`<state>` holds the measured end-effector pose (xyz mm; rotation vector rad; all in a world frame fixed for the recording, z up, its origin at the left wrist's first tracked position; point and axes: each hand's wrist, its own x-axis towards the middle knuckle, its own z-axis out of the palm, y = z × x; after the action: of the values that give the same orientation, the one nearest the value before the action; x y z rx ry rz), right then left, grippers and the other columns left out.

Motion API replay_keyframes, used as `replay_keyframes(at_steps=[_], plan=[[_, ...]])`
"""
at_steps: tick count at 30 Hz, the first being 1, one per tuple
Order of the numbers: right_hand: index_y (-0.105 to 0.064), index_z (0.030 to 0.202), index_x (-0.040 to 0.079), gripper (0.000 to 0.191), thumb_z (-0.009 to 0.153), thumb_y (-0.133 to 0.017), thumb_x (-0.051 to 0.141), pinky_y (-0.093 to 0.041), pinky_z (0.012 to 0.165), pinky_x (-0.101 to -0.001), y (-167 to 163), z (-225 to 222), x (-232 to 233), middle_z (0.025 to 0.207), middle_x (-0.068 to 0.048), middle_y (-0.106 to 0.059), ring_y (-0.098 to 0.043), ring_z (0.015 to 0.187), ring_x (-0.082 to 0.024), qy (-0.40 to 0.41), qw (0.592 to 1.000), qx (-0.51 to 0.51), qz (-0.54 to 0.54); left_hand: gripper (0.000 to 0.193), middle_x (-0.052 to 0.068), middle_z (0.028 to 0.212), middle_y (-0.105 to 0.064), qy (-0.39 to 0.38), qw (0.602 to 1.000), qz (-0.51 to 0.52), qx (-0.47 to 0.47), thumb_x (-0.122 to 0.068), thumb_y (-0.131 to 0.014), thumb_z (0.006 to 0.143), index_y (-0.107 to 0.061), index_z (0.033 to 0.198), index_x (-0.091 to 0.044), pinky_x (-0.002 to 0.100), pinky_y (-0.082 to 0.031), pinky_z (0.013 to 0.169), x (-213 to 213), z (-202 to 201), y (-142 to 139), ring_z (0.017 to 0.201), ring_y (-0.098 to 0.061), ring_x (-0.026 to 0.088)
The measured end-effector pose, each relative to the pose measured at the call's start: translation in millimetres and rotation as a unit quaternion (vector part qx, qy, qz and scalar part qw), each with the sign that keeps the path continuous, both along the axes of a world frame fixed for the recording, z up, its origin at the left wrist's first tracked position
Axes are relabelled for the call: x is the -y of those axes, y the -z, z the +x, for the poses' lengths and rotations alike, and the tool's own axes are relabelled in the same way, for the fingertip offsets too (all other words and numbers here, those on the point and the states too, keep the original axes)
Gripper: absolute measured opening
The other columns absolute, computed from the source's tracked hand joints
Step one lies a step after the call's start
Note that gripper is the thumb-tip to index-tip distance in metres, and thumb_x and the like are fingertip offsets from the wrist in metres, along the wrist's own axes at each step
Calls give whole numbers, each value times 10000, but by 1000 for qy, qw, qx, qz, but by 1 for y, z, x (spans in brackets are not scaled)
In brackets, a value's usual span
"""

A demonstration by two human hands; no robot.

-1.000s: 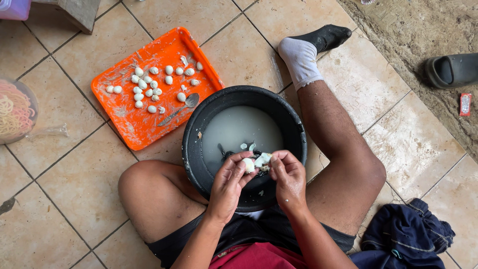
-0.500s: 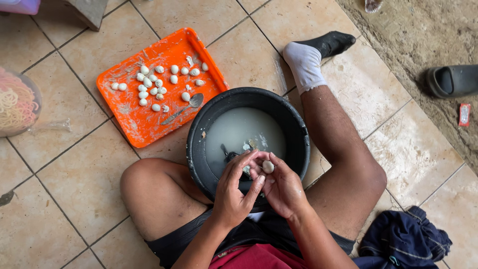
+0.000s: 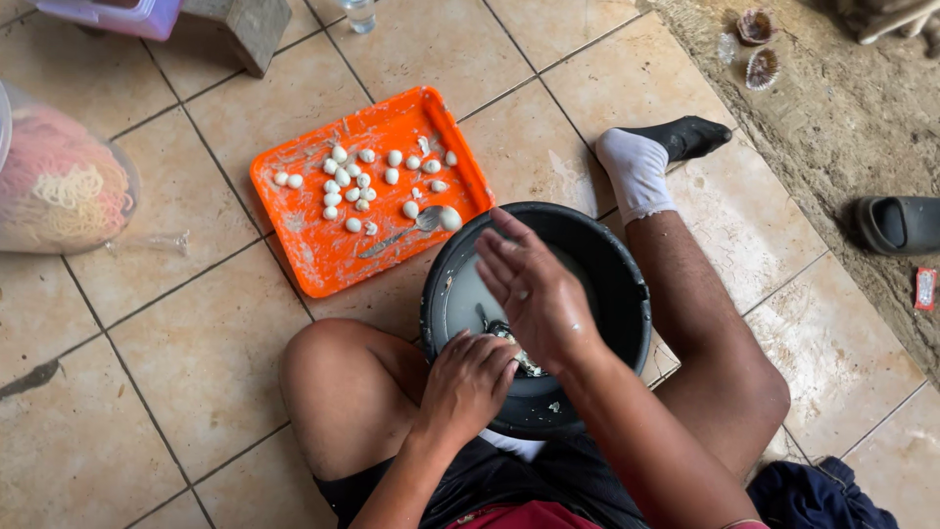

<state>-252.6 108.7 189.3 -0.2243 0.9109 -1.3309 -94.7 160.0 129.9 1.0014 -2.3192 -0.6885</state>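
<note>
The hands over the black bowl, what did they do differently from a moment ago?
The right hand has lifted off the left and now reaches, fingers spread, over the black bowl toward the orange tray. Before, both hands pressed together on a small white ball. The left hand stays low at the bowl's near rim; whether it holds anything is unclear. Tray, white balls and spoon lie as before.

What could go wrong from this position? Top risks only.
1. The black bowl sits between the legs with the left hand on its near rim; a knee shift might tip the milky liquid.
2. The right hand looks wet, so drips may hit the floor tiles.
3. White balls crowd the orange tray; some could roll off.
</note>
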Motion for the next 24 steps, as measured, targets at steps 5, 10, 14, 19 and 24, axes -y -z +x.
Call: replay_keyframes(at_steps=[5,10,14,19,24], plan=[[-601,1231,-73,331,1035,-496,171,-534,1040,-422,56,-49,14,1206,-192,-696,-685,1119,-281,-98,973,-203,53,196,57,1087,-706,-55,993,85,-54,-166,-677,940,-718,1116,-91,409,-553,904,13,14,-6,1031,-672,257],[-722,1080,-29,304,977,-582,220,-558,856,-422,151,-94,23,1011,-247,-738,-722,902,-322,-239,775,-571,128,186,4,1042,-726,-28,997,50,-60,-239,-727,880,-739,1033,-136,383,-540,852,12,8,-9,977,-683,209],[-730,1029,-37,362,961,-627,303,-543,780,-451,207,-104,36,977,-307,-704,-696,911,-393,-340,588,-718,154,152,-23,1030,-729,-40,998,26,-50,-261,-722,910,-737,1023,-160,352,-540,842,14,7,-8,951,-688,175],[-704,1111,32,311,931,-587,257,-518,798,-494,239,-89,47,1028,-214,-686,-669,918,-355,-326,676,-627,207,139,-23,948,-716,-31,995,45,-79,-276,-743,889,-740,945,-148,351,-536,809,16,7,-6,877,-685,175],[-681,1143,65,299,966,-556,271,-507,735,-495,256,-76,52,1021,-121,-652,-627,861,-295,-333,727,-471,373,119,-18,910,-707,-32,993,57,-100,-256,-746,867,-739,904,-143,344,-539,793,15,8,-4,848,-680,177]])
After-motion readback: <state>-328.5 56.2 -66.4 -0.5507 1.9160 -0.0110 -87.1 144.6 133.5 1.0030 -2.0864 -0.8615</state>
